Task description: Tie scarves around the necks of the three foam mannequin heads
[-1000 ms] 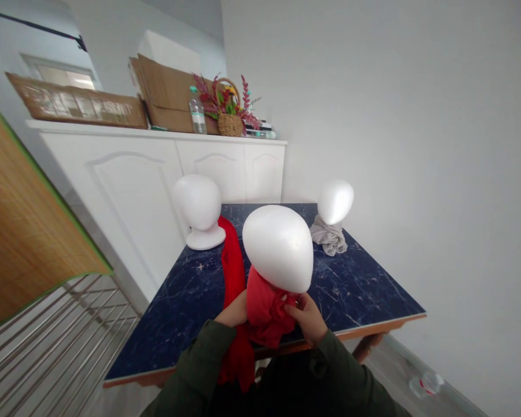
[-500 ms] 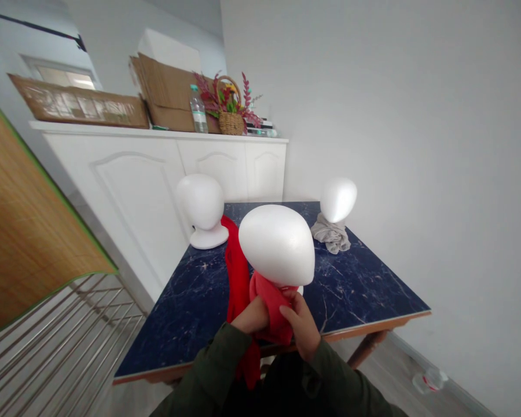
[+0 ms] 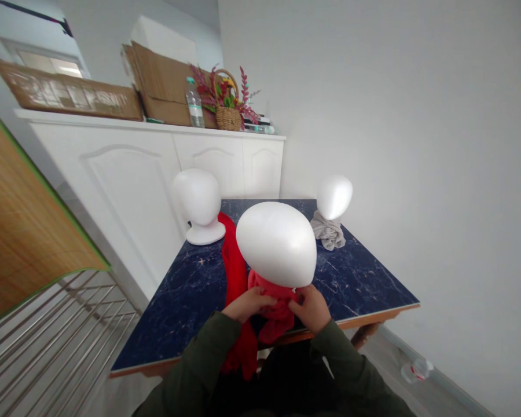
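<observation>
A white foam mannequin head (image 3: 276,243) stands at the table's near edge, a coral-red scarf (image 3: 276,327) bunched around its neck. My left hand (image 3: 252,304) grips the scarf's left front, fingers curled into the cloth. On the other side, just under the chin, my right hand (image 3: 312,308) pinches the same scarf; some of its fingertips are hidden behind the head and fabric. The head covers the neck and most of its base. A brighter red scarf (image 3: 234,269) lies lengthwise to the left and hangs over the front edge.
On the blue marbled table (image 3: 191,313), a bare mannequin head (image 3: 198,197) stands back left. Another head (image 3: 334,197), with a grey scarf (image 3: 329,231) at its neck, is back right. A metal rack (image 3: 69,336) stands left, a white cabinet (image 3: 125,191) behind.
My left hand has come out from the scarf's fold and now holds its left front. My right hand has moved slightly up and right. The coral-red scarf looks more bunched at the neck.
</observation>
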Tool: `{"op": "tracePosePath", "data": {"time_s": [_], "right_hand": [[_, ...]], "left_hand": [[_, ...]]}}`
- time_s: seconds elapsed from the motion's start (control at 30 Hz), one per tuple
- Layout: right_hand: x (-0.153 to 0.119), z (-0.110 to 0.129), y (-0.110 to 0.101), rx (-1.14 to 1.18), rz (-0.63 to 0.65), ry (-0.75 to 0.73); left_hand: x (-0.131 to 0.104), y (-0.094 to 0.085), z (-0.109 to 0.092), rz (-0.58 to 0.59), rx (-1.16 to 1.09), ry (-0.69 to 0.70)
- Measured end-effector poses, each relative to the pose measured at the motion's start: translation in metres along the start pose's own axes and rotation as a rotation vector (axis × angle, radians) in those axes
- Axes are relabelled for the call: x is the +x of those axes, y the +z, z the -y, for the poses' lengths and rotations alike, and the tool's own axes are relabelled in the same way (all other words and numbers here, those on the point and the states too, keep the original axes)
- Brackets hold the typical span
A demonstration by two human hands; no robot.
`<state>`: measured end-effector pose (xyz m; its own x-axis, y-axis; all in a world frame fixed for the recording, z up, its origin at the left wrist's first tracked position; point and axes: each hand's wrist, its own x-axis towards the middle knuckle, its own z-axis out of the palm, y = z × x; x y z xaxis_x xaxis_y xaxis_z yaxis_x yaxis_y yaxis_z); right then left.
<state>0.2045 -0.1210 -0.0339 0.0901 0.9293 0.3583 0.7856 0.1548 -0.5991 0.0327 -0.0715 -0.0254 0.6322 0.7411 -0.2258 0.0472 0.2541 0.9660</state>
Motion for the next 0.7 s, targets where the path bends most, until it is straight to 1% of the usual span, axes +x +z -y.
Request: {"op": "tracePosePath", "data": {"time_s": [0.07, 0.17, 0.23, 0.27, 0.37, 0.43, 0.47, 0.57, 0.63, 0.7], "right_hand": [[0.005, -0.004, -0.003, -0.027, -0.001, 0.006], [0.012, -0.002, -0.004, 0.017, -0.009, -0.045], [0.015, 0.002, -0.005, 0.042, -0.026, -0.066], [0.016, 0.002, -0.005, 0.041, -0.039, -0.064], [0.017, -0.002, -0.003, 0.046, -0.065, -0.086], [0.018, -0.007, 0.002, 0.091, -0.078, -0.118], [0.018, -0.010, 0.005, 0.130, -0.096, -0.106], [0.020, -0.015, 0.015, 0.287, -0.131, 0.040], [0.022, -0.015, 0.021, 0.409, -0.060, 0.064], [0.023, -0.015, 0.026, 0.537, 0.040, 0.032]], "left_hand": [[0.001, -0.005, -0.001, -0.009, -0.129, -0.080], [0.001, -0.013, -0.001, -0.081, -0.312, -0.137], [-0.001, -0.020, 0.000, -0.138, -0.366, -0.156], [-0.003, -0.024, 0.000, -0.172, -0.355, -0.144], [-0.011, -0.037, 0.001, -0.253, -0.196, -0.044], [-0.015, -0.041, 0.002, -0.281, -0.085, 0.035], [-0.017, -0.041, 0.003, -0.301, -0.052, 0.079], [-0.019, -0.037, 0.007, -0.424, -0.012, 0.223], [-0.018, -0.032, 0.010, -0.494, 0.026, 0.290], [-0.018, -0.029, 0.012, -0.544, 0.089, 0.333]]}}
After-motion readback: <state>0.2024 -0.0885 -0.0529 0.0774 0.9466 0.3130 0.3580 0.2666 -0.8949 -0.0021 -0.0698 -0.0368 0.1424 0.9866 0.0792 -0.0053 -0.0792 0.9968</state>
